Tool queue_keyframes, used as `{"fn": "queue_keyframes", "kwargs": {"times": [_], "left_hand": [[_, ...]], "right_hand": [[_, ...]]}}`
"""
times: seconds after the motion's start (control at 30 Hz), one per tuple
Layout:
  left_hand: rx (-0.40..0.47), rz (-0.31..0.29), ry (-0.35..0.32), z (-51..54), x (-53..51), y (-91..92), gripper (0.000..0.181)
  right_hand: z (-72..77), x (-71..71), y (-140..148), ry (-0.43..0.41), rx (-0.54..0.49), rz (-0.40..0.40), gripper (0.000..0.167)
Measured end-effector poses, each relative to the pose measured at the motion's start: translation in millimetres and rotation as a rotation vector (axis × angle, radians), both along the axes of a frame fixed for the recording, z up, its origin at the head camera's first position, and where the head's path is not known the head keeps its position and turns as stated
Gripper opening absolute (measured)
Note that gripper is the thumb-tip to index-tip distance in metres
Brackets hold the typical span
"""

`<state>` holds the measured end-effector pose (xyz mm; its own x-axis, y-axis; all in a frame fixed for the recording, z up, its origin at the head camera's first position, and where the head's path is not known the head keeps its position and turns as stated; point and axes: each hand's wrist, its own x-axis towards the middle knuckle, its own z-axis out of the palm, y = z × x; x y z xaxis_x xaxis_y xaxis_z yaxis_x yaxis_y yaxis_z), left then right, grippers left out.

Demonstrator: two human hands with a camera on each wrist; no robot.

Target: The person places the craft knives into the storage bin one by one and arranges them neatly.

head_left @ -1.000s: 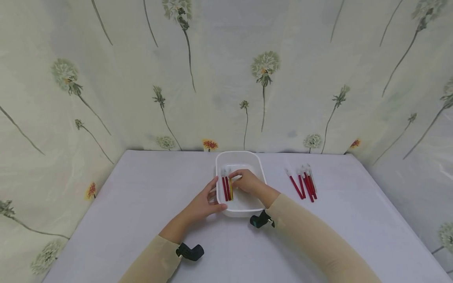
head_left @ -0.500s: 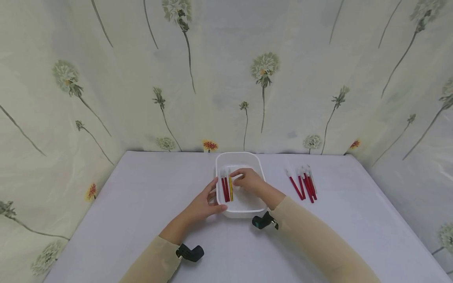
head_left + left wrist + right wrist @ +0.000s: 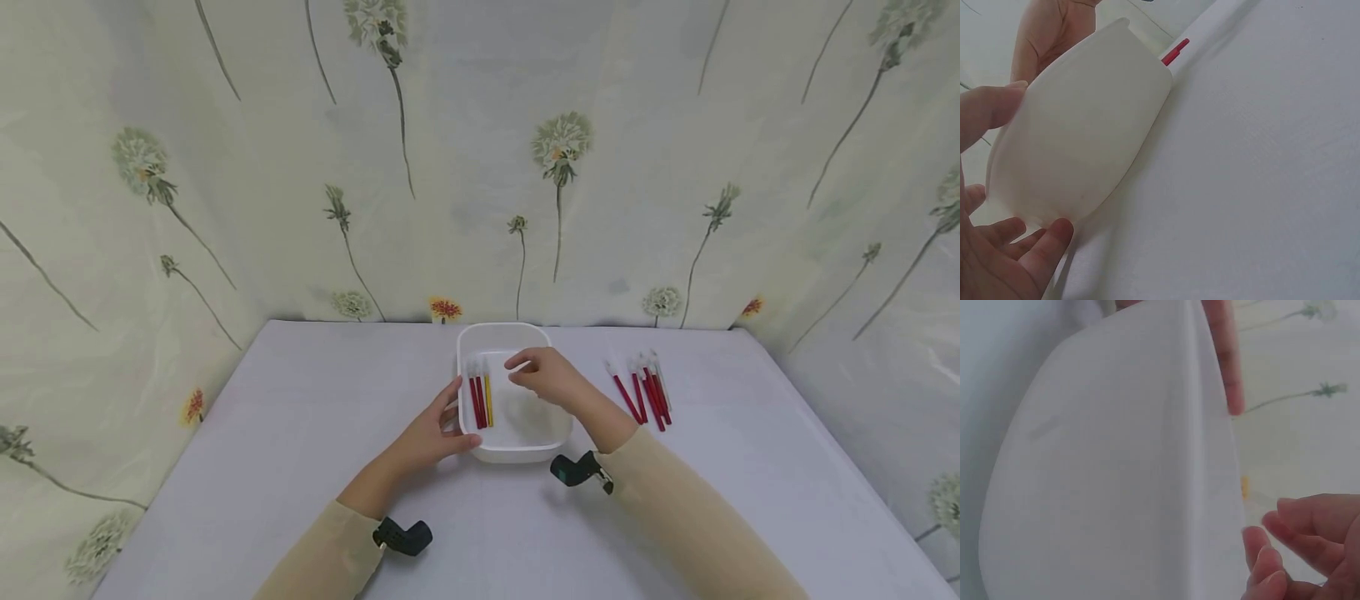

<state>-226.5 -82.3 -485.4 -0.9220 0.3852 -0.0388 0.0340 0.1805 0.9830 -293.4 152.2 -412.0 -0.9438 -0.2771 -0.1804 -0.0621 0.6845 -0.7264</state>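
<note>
Tub [image 3: 517, 455]: on the worktop [image 3: 337, 392] before me. Along its left side lie two red pens [image 3: 475, 404] and, just right of them, a yellow pen [image 3: 489, 402], pale ends away from me. Whether red and yellow touch: cannot tell.

Left hand [image 3: 431, 433]: fingers spread wide about the tub's left side and near-left corner, thumb near the rim, gripping lightly by my estimate. Right hand [image 3: 551, 379]: above the tub's right half, fingers loosely bent, thumb and forefinger tips parted, nothing in them.

Loose pens [image 3: 654, 398]: bunched on the worktop right of the tub, some overlapping, one angled a little off at the left.

Risks, as judged:
1. My right forearm runs close by the loose pens; a low swing outward could brush and roll them.
2. My right wrist camera [image 3: 573, 470] hangs near the tub's near-right corner; a knock there could turn the tub and shift the row.
3. My left hand bears on one side only; a hard push could slide the tub.
4. Overlapped pens: pinching one may drag its neighbour.
</note>
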Motion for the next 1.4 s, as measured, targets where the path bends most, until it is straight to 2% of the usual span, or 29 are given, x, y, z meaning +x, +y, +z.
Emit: {"fn": "queue_keyframes", "kwargs": {"times": [0.33, 0.77, 1.13, 1.4], "left_hand": [[-0.040, 0.023, -0.007, 1.5, 1.7, 1.4, 0.102], [-0.050, 0.025, 0.002, -2.1, 0.2, 0.9, 0.103], [-0.063, 0.027, -0.008, 1.4, 2.1, 1.1, 0.103], [-0.059, 0.026, -0.002, 1.4, 1.9, 0.8, 0.103]], "right_hand": [[16.4, 13.3, 31.3, 0.123, 0.060, 0.028, 0.030], [31.0, 32.3, 74.6, 0.132, 0.087, -0.033, 0.033], [26.8, 39.7, 106.6, 0.093, 0.133, -0.120, 0.045], [14.9, 41.1, 131.4, 0.167, 0.155, -0.178, 0.042]]}}
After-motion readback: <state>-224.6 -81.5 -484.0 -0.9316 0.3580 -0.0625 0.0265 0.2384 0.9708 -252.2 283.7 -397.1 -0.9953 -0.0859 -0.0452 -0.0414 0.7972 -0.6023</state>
